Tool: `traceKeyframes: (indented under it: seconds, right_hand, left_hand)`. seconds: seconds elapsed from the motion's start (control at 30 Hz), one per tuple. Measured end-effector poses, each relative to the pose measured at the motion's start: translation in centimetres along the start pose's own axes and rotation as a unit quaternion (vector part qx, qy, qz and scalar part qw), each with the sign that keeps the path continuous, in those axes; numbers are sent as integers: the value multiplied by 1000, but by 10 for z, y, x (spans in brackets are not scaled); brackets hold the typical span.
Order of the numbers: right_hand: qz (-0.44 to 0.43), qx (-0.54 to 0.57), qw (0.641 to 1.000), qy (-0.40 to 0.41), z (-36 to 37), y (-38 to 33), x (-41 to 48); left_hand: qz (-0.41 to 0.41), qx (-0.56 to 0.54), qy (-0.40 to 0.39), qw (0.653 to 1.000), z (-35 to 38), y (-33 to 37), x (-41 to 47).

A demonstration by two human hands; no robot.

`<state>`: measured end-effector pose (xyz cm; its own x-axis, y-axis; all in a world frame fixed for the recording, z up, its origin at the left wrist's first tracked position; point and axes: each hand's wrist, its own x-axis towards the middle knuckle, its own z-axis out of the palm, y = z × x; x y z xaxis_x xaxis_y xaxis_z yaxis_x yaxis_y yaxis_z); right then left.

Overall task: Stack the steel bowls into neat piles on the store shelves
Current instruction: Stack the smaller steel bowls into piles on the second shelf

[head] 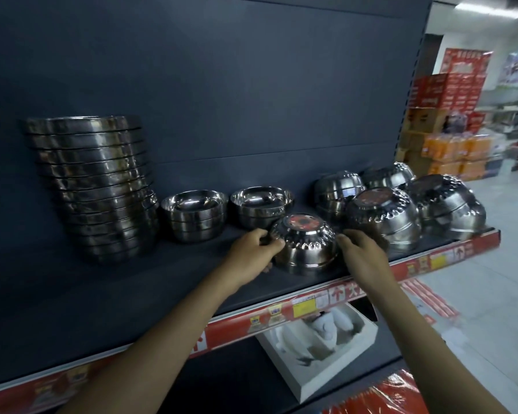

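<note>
Fingers of the left hand (256, 252) curl round the upturned steel bowl (305, 249); the right hand (364, 255) braces opposite, grip unclear, likely for level stacking.

Price labels (304, 306) and the front bowl's (305, 255) red sticker (301, 223) — blurred, unreadable.

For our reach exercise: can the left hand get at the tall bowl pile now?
Probably not yet: left hand grips the upturned bowl, though only bare shelf separates it from the tall pile.
</note>
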<state>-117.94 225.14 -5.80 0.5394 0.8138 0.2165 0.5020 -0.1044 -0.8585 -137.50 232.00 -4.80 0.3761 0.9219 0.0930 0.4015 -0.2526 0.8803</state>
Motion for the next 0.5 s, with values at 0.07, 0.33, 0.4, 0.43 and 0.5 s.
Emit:
traceKeyframes:
  seconds: [0.07, 0.33, 0.4, 0.43, 0.5]
  right_hand:
    - [-1, -4, 1000, -11, -1, -1, -1]
    - [-3, 22, 1000, 13, 11, -19, -23]
    - [-6, 50, 998, 23, 19, -25, -31]
    - [-10, 71, 997, 30, 23, -29, -36]
    - [-33, 124, 990, 53, 34, -37, -46]
  left_hand:
    - [3, 13, 8, 1000, 2, -2, 2]
    - [38, 0, 51, 998, -2, -6, -9]
    - [55, -18, 71, 996, -9, -8, -16]
    - [63, -33, 83, 994, -14, -9, -19]
    - [76, -54, 105, 990, -27, -14, -29]
